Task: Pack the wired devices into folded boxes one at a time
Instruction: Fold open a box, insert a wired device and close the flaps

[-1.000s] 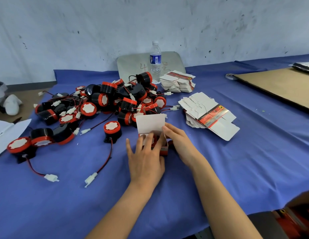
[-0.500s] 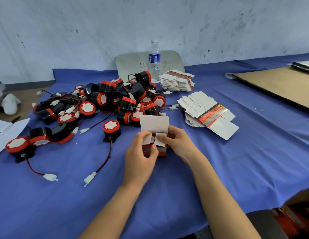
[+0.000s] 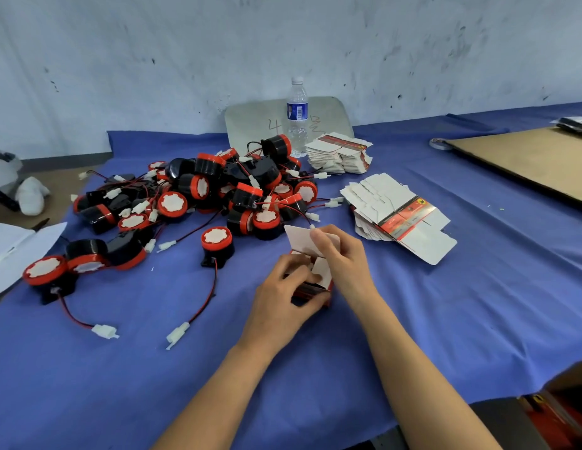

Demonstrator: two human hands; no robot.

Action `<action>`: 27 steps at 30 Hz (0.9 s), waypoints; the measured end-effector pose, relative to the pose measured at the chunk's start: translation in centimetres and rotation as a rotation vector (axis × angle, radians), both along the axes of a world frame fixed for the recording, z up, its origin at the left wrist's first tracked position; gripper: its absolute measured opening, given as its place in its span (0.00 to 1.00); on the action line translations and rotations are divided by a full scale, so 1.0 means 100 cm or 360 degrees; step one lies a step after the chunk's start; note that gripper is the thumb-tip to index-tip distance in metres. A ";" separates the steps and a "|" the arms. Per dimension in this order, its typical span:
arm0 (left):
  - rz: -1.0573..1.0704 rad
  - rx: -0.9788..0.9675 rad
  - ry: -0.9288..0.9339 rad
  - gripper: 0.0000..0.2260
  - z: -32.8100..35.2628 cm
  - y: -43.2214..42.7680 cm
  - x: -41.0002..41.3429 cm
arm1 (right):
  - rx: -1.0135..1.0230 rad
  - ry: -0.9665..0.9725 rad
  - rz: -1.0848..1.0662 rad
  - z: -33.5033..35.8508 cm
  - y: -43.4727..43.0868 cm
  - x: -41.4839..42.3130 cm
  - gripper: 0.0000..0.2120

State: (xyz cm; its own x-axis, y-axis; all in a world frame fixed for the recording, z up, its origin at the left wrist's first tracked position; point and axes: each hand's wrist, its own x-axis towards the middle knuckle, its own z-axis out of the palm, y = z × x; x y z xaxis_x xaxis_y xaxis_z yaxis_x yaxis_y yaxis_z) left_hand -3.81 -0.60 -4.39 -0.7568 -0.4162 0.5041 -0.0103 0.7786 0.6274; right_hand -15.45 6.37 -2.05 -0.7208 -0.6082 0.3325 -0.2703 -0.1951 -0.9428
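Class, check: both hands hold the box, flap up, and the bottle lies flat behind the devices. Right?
No: the head view shows the bottle standing upright behind the devices. Left hand and right hand hold the box, flap up.

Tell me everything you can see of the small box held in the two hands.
The box is a small cardboard carton, red printed outside, plain white inside. Its lid flap stands raised, smaller side flaps showing below it. The left hand grips its body; the right hand pinches the lid flap. It sits low over the blue cloth; contact there is hidden.
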 end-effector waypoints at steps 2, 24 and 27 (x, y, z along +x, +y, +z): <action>-0.0011 0.0007 -0.0005 0.10 -0.001 0.000 -0.001 | -0.0045 -0.0062 0.0048 0.000 0.000 0.003 0.17; 0.0314 0.0128 0.0214 0.16 -0.005 -0.004 0.000 | 0.0260 0.0417 0.0115 -0.016 0.021 0.008 0.12; 0.0327 0.0382 0.0192 0.23 -0.006 -0.010 0.001 | 0.0402 0.0611 0.0117 -0.020 0.022 0.004 0.12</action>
State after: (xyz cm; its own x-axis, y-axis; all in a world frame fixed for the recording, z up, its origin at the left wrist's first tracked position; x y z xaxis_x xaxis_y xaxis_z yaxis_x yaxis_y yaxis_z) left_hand -3.68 -1.62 -5.04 -0.5853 -0.6717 0.4541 -0.0663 0.5978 0.7989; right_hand -15.07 8.55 -4.03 -0.5266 -0.7491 0.4020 -0.6031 -0.0041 -0.7976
